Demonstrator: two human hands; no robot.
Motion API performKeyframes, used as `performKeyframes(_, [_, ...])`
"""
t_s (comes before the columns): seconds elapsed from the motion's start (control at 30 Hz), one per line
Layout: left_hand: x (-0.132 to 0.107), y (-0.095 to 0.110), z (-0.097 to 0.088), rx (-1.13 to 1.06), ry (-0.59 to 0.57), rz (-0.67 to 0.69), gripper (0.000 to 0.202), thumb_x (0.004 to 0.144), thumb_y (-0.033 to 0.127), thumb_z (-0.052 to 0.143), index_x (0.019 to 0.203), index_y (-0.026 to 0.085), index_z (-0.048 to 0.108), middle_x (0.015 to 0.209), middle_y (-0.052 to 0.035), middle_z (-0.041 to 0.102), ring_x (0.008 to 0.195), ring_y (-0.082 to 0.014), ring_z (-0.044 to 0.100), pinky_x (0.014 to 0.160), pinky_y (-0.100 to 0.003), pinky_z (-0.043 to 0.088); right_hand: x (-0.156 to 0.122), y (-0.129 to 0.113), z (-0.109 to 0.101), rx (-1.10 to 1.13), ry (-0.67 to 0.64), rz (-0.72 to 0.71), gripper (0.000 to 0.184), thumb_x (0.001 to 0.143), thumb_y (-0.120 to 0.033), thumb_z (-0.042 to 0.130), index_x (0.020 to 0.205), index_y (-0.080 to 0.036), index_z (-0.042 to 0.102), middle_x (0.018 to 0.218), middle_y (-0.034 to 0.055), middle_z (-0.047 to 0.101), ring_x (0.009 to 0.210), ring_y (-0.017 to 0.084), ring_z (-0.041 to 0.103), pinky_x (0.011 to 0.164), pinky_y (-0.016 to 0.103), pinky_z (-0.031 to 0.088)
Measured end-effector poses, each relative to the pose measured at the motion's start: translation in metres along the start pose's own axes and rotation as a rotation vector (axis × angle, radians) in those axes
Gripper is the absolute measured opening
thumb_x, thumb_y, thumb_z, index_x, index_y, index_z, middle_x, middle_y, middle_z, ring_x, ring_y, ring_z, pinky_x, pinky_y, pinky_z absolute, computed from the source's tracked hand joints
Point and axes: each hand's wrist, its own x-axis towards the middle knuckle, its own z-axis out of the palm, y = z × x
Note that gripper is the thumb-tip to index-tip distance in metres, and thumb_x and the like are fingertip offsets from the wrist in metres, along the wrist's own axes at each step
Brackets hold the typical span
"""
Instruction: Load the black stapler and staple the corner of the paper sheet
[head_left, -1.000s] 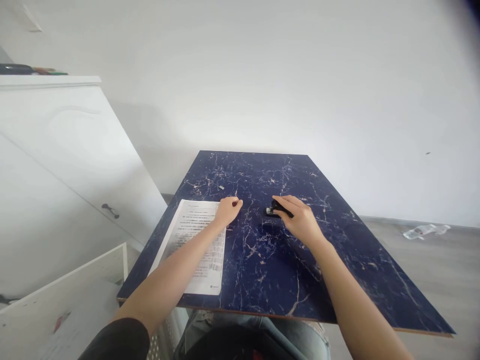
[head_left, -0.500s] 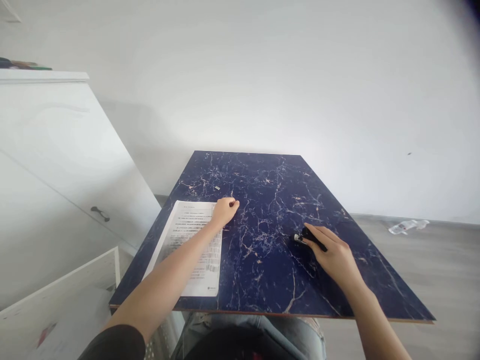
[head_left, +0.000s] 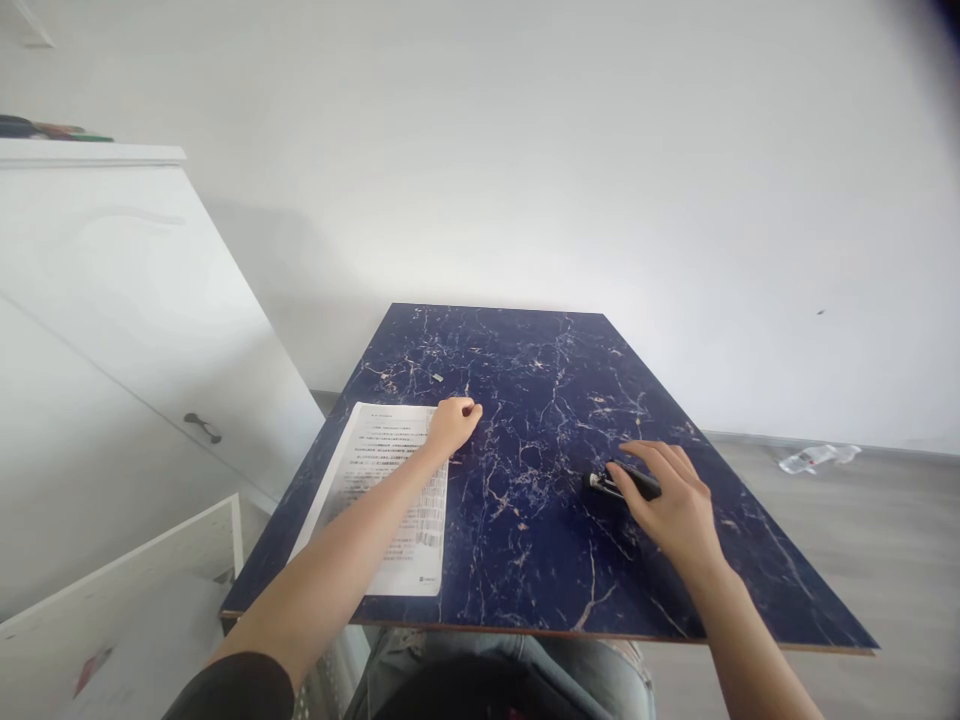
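My left hand [head_left: 454, 424] is closed, its fingers curled, at the upper right corner of a printed sheet of paper [head_left: 397, 480]. Whatever the curled fingers hold, if anything, is hidden. My left forearm crosses over the sheet and covers part of its text. On the right side of the table, a black stapler [head_left: 646, 486] with a metal part at its front lies on the surface. My right hand [head_left: 679, 500] is over its rear end. The thumb rests against the stapler, while the other fingers are lifted and spread behind it.
The dark blue marbled table [head_left: 517, 560] stands against a white wall [head_left: 510, 150]. A small pale piece [head_left: 437, 378] lies beyond the sheet. To the left is a white cabinet [head_left: 112, 300] with a dark handle [head_left: 202, 427]. A clear plastic item [head_left: 817, 458] lies on the floor at right.
My right hand has loosened around the stapler: its fingers have lifted and parted from the thumb. My left hand keeps its closed shape by the sheet. The view has shifted very slightly.
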Motion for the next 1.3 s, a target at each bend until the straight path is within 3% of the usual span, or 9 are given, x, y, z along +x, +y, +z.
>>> performKeyframes(0.07, [0.000,0.001,0.000,-0.002,0.001,-0.004,0.041,0.090,0.039,0.050,0.055,0.019,0.044,0.054,0.0012,0.050,0.054,-0.0126,0.043,0.058,-0.028,0.026,0.011,-0.010,-0.001,0.032,0.064,-0.017,0.007,0.091,-0.028,0.066,0.089,-0.022,0.066,0.087,0.0050,0.069,0.080,0.021,0.061,0.082,0.035,0.049])
performKeyframes(0.17, [-0.001,0.002,-0.001,0.006,-0.004,-0.008,0.041,0.090,0.039,0.050,0.055,0.019,0.045,0.054,0.0011,0.051,0.053,-0.0128,0.045,0.057,-0.028,0.026,0.033,-0.029,0.004,0.104,0.072,-0.058,0.024,0.093,-0.025,0.062,0.070,-0.021,0.057,0.066,0.0014,0.058,0.065,0.016,0.052,0.068,0.029,0.043])
performKeyframes(0.23, [-0.001,0.002,-0.002,0.021,-0.018,-0.006,0.042,0.091,0.040,0.050,0.054,0.019,0.047,0.054,0.0010,0.052,0.053,-0.0129,0.046,0.057,-0.027,0.027,0.051,-0.047,0.016,0.154,-0.013,-0.076,0.033,0.095,-0.027,0.058,0.064,-0.020,0.052,0.060,0.0001,0.052,0.060,0.014,0.047,0.063,0.027,0.038])
performKeyframes(0.37, [-0.003,0.004,-0.001,0.138,-0.053,0.012,0.041,0.092,0.041,0.048,0.058,0.020,0.055,0.057,-0.0013,0.058,0.056,-0.0149,0.053,0.060,-0.027,0.033,0.085,-0.080,0.072,0.137,-0.273,-0.081,0.041,0.096,-0.032,0.051,0.057,-0.020,0.047,0.055,-0.0003,0.050,0.052,0.012,0.037,0.057,0.027,0.030])
performKeyframes(0.43, [-0.004,0.006,0.000,0.259,-0.081,0.036,0.037,0.091,0.039,0.050,0.061,0.020,0.060,0.062,-0.0038,0.063,0.062,-0.0176,0.059,0.062,-0.028,0.037,0.096,-0.087,0.110,0.113,-0.322,0.006,0.042,0.093,-0.034,0.052,0.054,-0.020,0.047,0.054,0.0006,0.052,0.050,0.012,0.035,0.055,0.027,0.026])
performKeyframes(0.53, [-0.005,0.009,0.001,0.428,-0.156,0.096,0.028,0.088,0.035,0.053,0.069,0.020,0.067,0.072,-0.0079,0.069,0.072,-0.0223,0.066,0.066,-0.029,0.043,0.099,-0.084,0.159,0.127,-0.347,0.190,0.043,0.095,-0.034,0.048,0.054,-0.019,0.049,0.054,0.0015,0.055,0.050,0.011,0.035,0.056,0.027,0.027])
performKeyframes(0.63, [-0.006,0.013,0.000,0.483,-0.204,0.123,0.029,0.090,0.032,0.050,0.077,0.019,0.072,0.079,-0.0104,0.071,0.079,-0.0244,0.069,0.073,-0.032,0.048,0.092,-0.074,0.184,0.167,-0.414,0.165,0.042,0.095,-0.035,0.048,0.057,-0.019,0.053,0.059,0.0024,0.059,0.052,0.012,0.040,0.057,0.027,0.027])
performKeyframes(0.93, [-0.008,0.017,-0.002,0.458,-0.214,0.088,0.031,0.093,0.032,0.049,0.076,0.018,0.072,0.079,-0.0105,0.071,0.080,-0.0243,0.070,0.076,-0.032,0.049,0.087,-0.059,0.188,0.339,-0.486,0.096,0.043,0.095,-0.036,0.048,0.056,-0.019,0.050,0.055,-0.0013,0.054,0.053,0.012,0.042,0.059,0.025,0.030])
performKeyframes(1.3, [-0.006,0.013,0.001,0.452,-0.201,0.115,0.032,0.093,0.033,0.049,0.074,0.018,0.070,0.077,-0.0106,0.070,0.076,-0.0249,0.069,0.071,-0.032,0.047,0.087,-0.059,0.188,0.343,-0.491,0.102,0.043,0.095,-0.037,0.047,0.056,-0.019,0.054,0.055,-0.0010,0.054,0.054,0.012,0.041,0.058,0.026,0.030])
